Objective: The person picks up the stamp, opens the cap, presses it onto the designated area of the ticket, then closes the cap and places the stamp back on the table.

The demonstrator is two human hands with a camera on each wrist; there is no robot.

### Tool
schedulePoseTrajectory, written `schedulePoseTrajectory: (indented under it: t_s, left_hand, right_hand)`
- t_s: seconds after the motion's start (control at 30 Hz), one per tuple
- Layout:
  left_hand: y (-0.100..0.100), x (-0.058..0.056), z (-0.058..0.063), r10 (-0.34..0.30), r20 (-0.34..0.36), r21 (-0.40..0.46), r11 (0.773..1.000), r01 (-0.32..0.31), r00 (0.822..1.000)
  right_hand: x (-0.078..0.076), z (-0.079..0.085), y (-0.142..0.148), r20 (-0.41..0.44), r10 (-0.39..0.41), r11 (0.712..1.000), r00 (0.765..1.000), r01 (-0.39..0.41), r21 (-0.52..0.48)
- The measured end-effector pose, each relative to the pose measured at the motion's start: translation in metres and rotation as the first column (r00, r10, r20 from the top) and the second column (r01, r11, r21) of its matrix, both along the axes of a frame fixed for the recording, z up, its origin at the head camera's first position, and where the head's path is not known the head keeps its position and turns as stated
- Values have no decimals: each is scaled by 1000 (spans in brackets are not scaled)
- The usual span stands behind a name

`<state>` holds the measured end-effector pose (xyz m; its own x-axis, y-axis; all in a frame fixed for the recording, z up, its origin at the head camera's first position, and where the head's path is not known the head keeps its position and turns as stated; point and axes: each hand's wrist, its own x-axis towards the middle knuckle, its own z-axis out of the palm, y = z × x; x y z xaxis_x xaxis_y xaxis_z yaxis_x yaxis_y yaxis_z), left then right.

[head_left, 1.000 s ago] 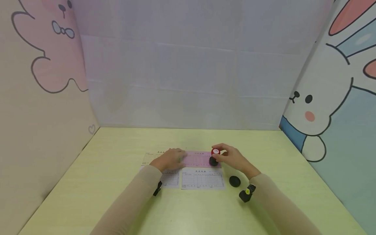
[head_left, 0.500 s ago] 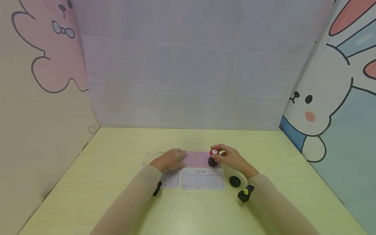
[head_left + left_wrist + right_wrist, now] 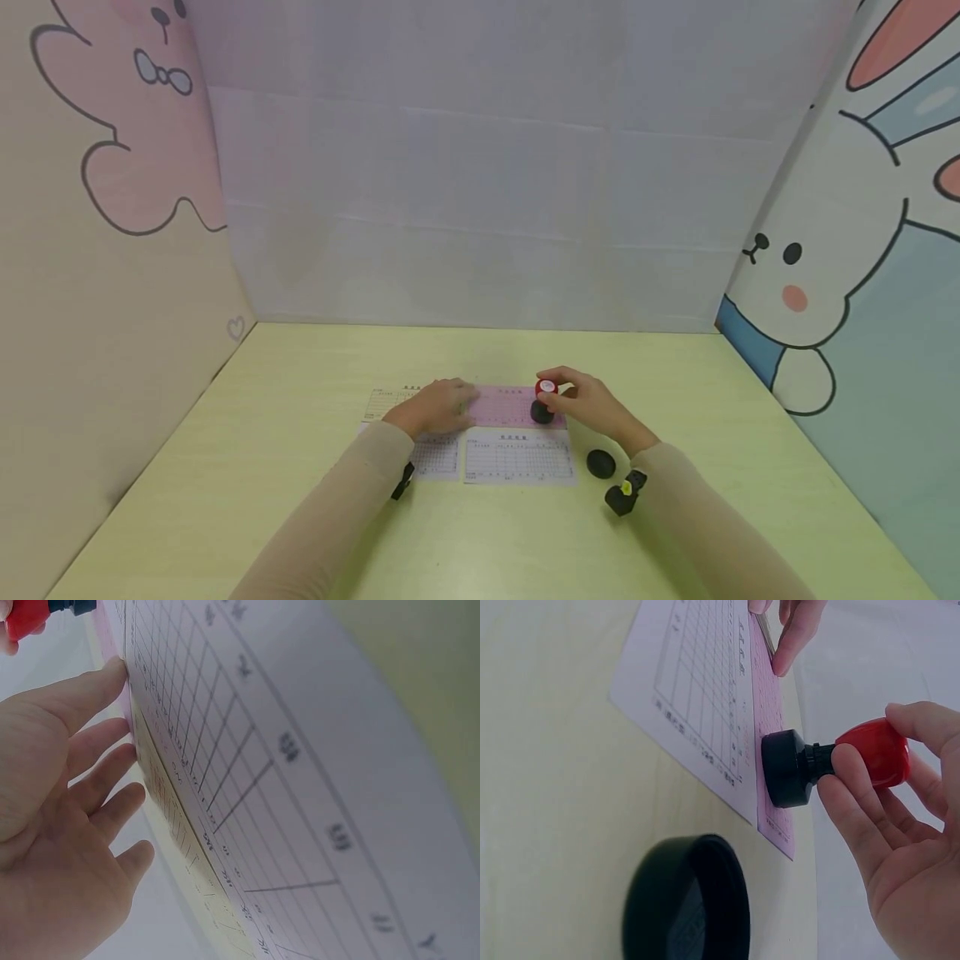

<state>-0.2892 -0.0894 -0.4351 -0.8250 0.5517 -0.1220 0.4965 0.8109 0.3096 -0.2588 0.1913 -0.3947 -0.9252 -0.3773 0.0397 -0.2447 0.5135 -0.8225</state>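
My right hand (image 3: pixel 592 406) grips the red handle of a round self-inking stamp (image 3: pixel 786 769). Its black base stands on the right part of a pink printed form (image 3: pixel 501 408), as the right wrist view shows. With fingers extended, my left hand (image 3: pixel 432 408) rests on the papers at the pink form's left end. Beneath and beside that hand lie a yellowish form (image 3: pixel 378 405) and a white form (image 3: pixel 437 461), both partly covered by it. The stamp's round black cap (image 3: pixel 641 907) lies on the table, hollow side visible in the right wrist view.
Another white form (image 3: pixel 519 458) lies in front of the pink one, left of the cap. Behind the table (image 3: pixel 480 542) rises a pale back panel (image 3: pixel 480 208). Side walls with cartoon animals stand left and right. Each wrist wears a small black camera.
My right hand has shifted slightly left with the stamp over the pink form. The left hand stays in place on the papers.
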Motion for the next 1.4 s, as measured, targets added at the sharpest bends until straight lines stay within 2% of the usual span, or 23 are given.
schedulePoseTrajectory:
  t_s: [0.2,0.3,0.5,0.8,1.0,1.2,1.27,1.4]
  left_hand:
    - [0,1,3,1,1,6,1000,-1,1000]
    - [0,1,3,1,5,12,1000,-2,1000]
    - [0,2,3,4,8,23,1000,-4,1000]
    - [-1,4,5,16,27,45,999,-17,1000]
    - [0,5,7,12,27,43,999,-13,1000]
    - [0,5,7,12,20,27,1000,-12,1000]
    - [0,6,8,16,22,28,999,-17,1000]
    - [0,7,9,13,21,31,999,-13,1000]
  right_hand:
    - [-17,-24,8,-8,-17,1000,1000,17,-2]
    - [-20,-28,10,-10,-14,1000,1000,14,-4]
    - [-21,-31,11,14,6,999,1000,-5,-52]
    - [-22,-35,12,45,-10,995,999,15,-100]
    - [-20,-39,12,37,-26,995,999,29,-99]
    - [-20,-41,12,22,-6,995,1000,8,-99]
    - [-15,-34,8,22,4,996,1000,-2,-93]
    - [-15,-34,8,22,-8,998,1000,9,-70]
